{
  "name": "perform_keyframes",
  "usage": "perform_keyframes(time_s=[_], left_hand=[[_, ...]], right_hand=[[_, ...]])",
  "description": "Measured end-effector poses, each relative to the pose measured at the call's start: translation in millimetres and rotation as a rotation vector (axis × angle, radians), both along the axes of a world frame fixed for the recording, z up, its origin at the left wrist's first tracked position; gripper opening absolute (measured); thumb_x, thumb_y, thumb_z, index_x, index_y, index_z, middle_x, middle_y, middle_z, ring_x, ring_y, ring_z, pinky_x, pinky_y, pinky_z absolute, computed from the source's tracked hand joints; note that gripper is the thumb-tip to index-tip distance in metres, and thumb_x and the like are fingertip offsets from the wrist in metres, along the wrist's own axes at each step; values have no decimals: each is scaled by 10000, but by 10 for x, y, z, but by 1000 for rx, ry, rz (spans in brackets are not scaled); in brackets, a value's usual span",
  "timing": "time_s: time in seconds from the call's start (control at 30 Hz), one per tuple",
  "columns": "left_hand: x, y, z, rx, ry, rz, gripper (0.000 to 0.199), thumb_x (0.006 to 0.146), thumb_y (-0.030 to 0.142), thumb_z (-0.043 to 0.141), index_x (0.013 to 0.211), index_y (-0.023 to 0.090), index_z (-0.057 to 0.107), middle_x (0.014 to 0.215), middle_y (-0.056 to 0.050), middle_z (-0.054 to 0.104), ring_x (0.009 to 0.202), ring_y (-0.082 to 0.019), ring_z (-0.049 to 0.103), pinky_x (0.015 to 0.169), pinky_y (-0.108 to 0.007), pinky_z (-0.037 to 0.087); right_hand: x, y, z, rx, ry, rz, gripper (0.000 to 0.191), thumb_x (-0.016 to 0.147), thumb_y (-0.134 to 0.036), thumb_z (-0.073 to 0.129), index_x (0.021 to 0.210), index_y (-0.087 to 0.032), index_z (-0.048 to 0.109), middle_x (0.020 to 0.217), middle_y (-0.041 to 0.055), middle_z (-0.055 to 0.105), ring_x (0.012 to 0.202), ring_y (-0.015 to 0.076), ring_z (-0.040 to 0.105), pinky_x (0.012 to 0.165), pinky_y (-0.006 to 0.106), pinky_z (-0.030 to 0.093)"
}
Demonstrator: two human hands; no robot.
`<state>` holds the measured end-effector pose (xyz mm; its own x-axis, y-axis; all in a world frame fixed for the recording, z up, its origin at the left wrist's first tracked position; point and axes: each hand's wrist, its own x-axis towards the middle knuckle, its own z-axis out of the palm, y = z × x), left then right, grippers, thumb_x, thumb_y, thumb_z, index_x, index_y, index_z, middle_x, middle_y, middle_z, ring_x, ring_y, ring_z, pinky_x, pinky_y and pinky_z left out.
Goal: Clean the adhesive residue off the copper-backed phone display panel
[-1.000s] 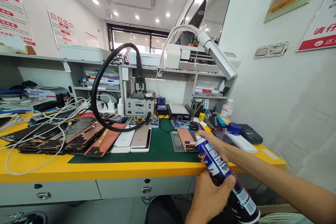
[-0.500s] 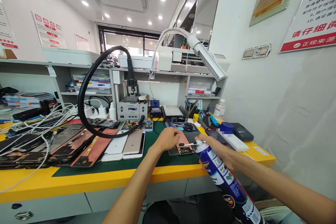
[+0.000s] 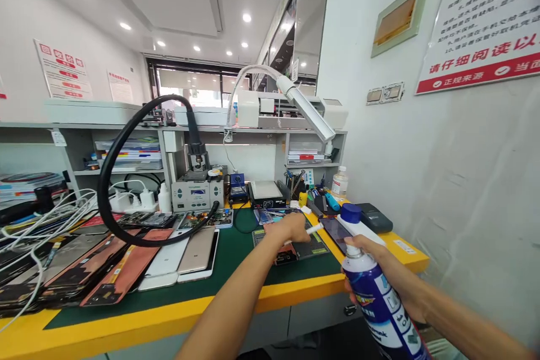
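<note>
The left arm stretches up from the six o'clock edge, the left hand (image 3: 295,228) turned back-side up and closed on a slim white stick (image 3: 314,229) that pokes out toward two o'clock. At its seven o'clock lies a pinkish phone (image 3: 287,257) – partly hidden by the arm – on a grey, perforated mat (image 3: 317,246) over the smooth green sheet (image 3: 189,294) of the bench (image 3: 413,259). The right arm comes in from four o'clock; the right hand (image 3: 392,271) grips a glossy blue-and-white spray can (image 3: 383,305), forefinger at its pale nozzle (image 3: 351,248). The can – a tall cylinder – leans toward eleven o'clock. A black hose (image 3: 104,180) loops at nine.
</note>
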<state>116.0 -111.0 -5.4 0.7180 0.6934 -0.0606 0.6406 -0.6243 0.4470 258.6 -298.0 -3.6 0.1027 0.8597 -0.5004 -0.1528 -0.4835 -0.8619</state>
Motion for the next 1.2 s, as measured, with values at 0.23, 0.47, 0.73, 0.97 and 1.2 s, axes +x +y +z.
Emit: perform_keyframes(time_s=[0.23, 0.47, 0.73, 0.97, 1.2], left_hand=[[-748, 43, 65, -251, -465, 125, 348, 983, 363, 625, 1270, 170, 587, 1250, -92, 621, 1038, -230, 653, 869, -435, 573], [-1295, -297, -342, -372, -646, 284, 337, 987, 367, 619, 1257, 167, 589, 1208, -85, 634, 982, -211, 664, 822, -403, 586], [-1818, -370, -409, -402, -425, 299, 306, 1016, 401, 567, 1191, 151, 598, 998, -42, 665, 734, -133, 654, 621, -278, 573], [-1725, -438, -334, -73, -88, 146, 272, 989, 389, 611, 1117, 151, 640, 1062, -54, 670, 905, -187, 668, 802, -382, 574], [-1818, -621, -466, 190, 20, 90, 241, 1029, 371, 502, 1124, 173, 603, 926, -36, 657, 813, -190, 645, 751, -349, 521]], right_hand=[[128, -86, -120, 40, 96, -71, 570, 847, -670, 563, 727, -129, 694, 659, 118, 733, 562, 212, 696, 565, 276, 563], [-65, 51, -226, 33, 150, 0, 566, 854, -665, 557, 706, -133, 683, 629, 109, 725, 549, 206, 691, 547, 260, 552], [-178, 102, -295, 34, 161, 44, 578, 833, -686, 566, 720, -131, 683, 649, 98, 726, 561, 193, 694, 541, 240, 544], [-315, 367, -358, -48, 64, 77, 581, 822, -701, 587, 690, -141, 668, 660, 107, 735, 531, 182, 684, 516, 261, 576], [-341, 646, -345, -94, -101, 78, 501, 860, -653, 599, 815, -161, 680, 696, 55, 737, 538, 165, 690, 471, 256, 571]])
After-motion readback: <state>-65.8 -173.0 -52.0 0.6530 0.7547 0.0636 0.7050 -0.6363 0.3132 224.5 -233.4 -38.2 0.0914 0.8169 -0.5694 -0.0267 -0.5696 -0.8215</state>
